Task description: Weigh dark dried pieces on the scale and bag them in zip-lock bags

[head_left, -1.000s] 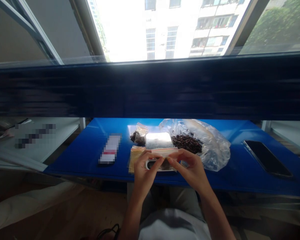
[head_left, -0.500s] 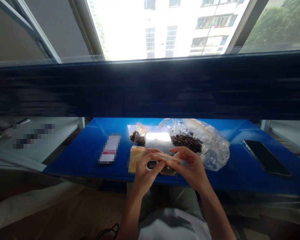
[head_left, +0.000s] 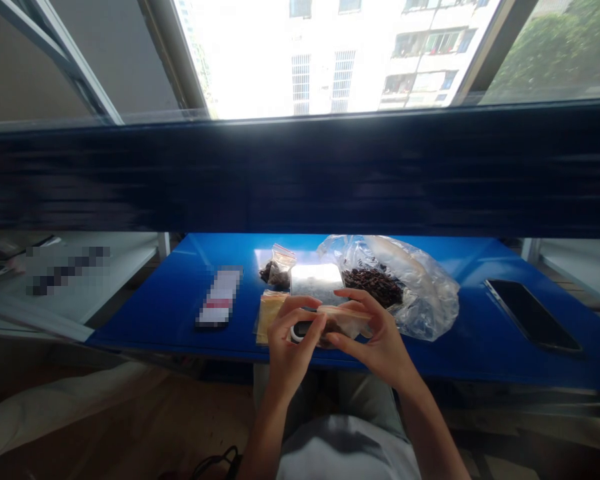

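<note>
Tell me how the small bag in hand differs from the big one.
The small bag is far smaller than the big bag. The small bag is between the left hand and right hand; the big bag lies on the blue table. The small bag has a reddish top strip; the big bag shows none. Both are see-through with dark contents.

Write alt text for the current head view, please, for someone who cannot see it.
The left hand pinches a small clear bag and the right hand curves around its other end, at a scale on a blue table. To the right lies a larger bag with dark pieces.
</note>
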`<state>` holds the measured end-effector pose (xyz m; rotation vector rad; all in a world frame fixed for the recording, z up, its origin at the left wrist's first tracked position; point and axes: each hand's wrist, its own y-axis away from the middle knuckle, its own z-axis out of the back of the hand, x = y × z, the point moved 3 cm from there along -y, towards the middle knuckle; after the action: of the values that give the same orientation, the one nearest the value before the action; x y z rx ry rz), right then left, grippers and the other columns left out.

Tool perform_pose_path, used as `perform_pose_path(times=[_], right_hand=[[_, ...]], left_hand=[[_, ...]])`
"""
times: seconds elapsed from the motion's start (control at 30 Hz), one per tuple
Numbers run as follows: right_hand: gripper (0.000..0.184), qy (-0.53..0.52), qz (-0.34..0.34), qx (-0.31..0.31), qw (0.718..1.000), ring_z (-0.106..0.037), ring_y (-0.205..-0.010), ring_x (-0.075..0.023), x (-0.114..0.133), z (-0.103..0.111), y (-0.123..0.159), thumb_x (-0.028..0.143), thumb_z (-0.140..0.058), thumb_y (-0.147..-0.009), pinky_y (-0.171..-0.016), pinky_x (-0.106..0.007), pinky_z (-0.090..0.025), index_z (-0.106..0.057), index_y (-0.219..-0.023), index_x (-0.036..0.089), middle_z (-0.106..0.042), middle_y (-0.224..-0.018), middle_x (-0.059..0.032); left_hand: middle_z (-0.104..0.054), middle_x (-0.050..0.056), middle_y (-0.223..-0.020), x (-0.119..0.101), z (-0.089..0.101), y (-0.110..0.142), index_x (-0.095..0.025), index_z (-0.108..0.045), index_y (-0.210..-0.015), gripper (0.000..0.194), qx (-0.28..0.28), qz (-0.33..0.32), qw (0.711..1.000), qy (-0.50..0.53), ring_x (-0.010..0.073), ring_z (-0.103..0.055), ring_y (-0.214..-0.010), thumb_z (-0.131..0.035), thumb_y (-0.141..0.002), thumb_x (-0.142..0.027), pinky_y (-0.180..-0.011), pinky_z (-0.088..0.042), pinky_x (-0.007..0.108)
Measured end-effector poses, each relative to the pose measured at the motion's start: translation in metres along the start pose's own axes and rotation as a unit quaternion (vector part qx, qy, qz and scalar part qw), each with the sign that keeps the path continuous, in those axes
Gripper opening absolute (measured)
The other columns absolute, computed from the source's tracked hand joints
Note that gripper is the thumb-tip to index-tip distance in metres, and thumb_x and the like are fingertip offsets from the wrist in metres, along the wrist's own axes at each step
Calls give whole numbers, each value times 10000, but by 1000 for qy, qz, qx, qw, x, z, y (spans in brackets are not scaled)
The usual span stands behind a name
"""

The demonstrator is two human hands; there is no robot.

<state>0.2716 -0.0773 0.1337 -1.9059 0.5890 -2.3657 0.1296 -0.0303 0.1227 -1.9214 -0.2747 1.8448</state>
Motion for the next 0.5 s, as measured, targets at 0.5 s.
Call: perform_pose_path(times=[0.5], right_hand=[[444,-60,-58,-104,991,-691,-605,-196,-6,1,5,338,-834,-606,-576,-286,-552,-574,-951,231,-690,-594,29]], left_hand=[[-652,28,-901,7,0,3,-211,-651,-873,138,-58,60,996,26,156,-610,-902,-636,-819,-338,-774,-460,245]])
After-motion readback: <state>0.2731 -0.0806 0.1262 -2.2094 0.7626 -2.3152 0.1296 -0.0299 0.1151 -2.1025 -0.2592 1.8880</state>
